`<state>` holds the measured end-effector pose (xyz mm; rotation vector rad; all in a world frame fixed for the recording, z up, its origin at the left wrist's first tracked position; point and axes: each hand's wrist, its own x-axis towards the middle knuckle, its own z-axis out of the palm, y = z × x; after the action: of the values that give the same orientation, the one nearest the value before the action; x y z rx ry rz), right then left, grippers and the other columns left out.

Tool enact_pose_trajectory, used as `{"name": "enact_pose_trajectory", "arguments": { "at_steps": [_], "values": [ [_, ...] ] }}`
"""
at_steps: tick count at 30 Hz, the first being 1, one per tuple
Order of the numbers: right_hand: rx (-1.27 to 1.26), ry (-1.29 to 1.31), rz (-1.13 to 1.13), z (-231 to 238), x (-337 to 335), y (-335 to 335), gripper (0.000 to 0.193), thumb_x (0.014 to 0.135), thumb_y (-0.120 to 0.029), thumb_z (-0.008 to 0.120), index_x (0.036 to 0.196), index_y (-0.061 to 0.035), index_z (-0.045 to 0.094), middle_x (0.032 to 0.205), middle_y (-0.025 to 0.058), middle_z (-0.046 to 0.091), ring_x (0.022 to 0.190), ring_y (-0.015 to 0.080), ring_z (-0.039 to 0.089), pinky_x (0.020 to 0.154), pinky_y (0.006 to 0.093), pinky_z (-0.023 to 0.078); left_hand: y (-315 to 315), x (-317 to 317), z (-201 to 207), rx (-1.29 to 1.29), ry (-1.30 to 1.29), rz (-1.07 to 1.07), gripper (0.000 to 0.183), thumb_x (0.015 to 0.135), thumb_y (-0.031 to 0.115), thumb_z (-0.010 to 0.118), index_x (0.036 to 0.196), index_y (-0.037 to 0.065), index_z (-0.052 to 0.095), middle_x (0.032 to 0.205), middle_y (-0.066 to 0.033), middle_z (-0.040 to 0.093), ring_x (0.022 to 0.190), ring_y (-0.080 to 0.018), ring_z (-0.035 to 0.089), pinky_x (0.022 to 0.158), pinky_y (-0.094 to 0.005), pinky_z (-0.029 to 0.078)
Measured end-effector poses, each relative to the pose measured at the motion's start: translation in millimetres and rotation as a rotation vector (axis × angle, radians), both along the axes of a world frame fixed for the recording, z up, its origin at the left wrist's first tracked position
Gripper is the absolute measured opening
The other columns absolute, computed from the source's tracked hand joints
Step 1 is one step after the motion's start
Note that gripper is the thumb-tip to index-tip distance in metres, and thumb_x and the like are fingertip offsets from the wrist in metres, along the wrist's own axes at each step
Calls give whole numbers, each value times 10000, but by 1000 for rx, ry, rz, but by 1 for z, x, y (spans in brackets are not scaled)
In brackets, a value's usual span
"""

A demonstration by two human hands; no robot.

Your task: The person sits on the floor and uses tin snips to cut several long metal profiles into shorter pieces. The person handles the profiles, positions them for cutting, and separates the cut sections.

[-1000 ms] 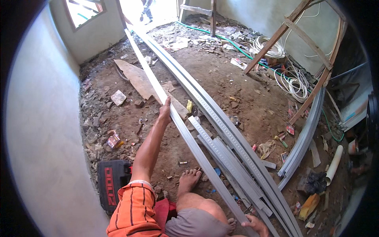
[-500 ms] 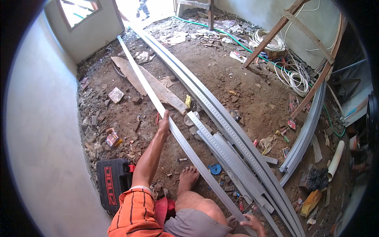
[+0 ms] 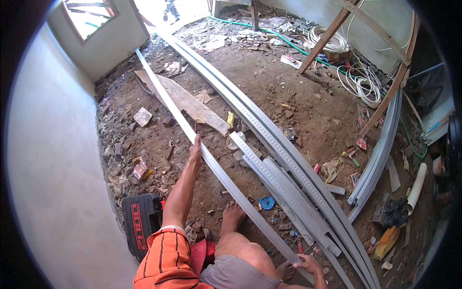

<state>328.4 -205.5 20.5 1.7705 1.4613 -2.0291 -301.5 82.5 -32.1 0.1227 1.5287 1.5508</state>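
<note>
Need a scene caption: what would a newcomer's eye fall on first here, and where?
Probably the long silvery metal strip slanting from lower right to upper left, with the left hand gripping it mid-frame and the right hand at lower right. Next, the bright orange striped sleeve at the bottom, beside a black-and-red case. Right of the strip, more metal strips lie across the littered dirt floor.

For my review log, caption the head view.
Left hand and right hand hold a metal strip; more strips lie on the dirt floor.
</note>
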Motion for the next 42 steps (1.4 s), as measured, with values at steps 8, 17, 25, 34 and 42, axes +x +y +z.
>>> {"name": "enact_pose_trajectory", "arguments": {
  "at_steps": [8, 17, 25, 34, 42],
  "values": [
    [233, -45, 186, 0, -3, 2, 616, 633, -456, 736, 1046, -22, 596, 996, 97, 616, 962, 201, 556, 847, 346, 416, 16, 0, -11, -137, 45, -75, 895, 718, 658, 583, 1232, -51, 398, 1075, -181, 518, 923, -323, 525, 771, -529, 434],
    [203, -50, 166, -17, -6, 7, 734, 593, -660, 634, 938, -12, 636, 900, 142, 637, 818, 286, 597, 694, 431, 451, 27, 16, 36, -33, 628, -683, 671, 790, 337, 600, 1316, 19, 328, 1220, -161, 468, 1061, -276, 492, 873, -408, 407],
    [184, -97, 117, -27, -14, 9, 636, 559, -531, 715, 884, 13, 660, 860, 153, 654, 761, 282, 617, 666, 417, 471, -36, 294, 193, -102, 1094, -2136, 679, 725, 189, 738, 1294, 50, 393, 1220, -136, 509, 1131, -245, 470, 916, -369, 402],
    [107, -18, 57, -29, -15, 15, 705, 524, -529, 764, 970, 7, 662, 1035, 168, 625, 926, 280, 602, 773, 411, 470, -160, 441, 93, 232, 1263, -2763, 933, 552, 370, 824, 1307, 53, 375, 1218, -213, 507, 1129, -327, 497, 941, -427, 393],
    [344, -131, 35, 9, 2, -3, 636, 565, -504, 743, 964, -17, 655, 997, 147, 638, 910, 292, 613, 767, 423, 485, -166, 418, 39, 79, 1214, -2729, 895, 543, 261, 786, 1292, 1, 370, 1168, -242, 529, 1073, -349, 534, 899, -405, 428]
  ]
}}
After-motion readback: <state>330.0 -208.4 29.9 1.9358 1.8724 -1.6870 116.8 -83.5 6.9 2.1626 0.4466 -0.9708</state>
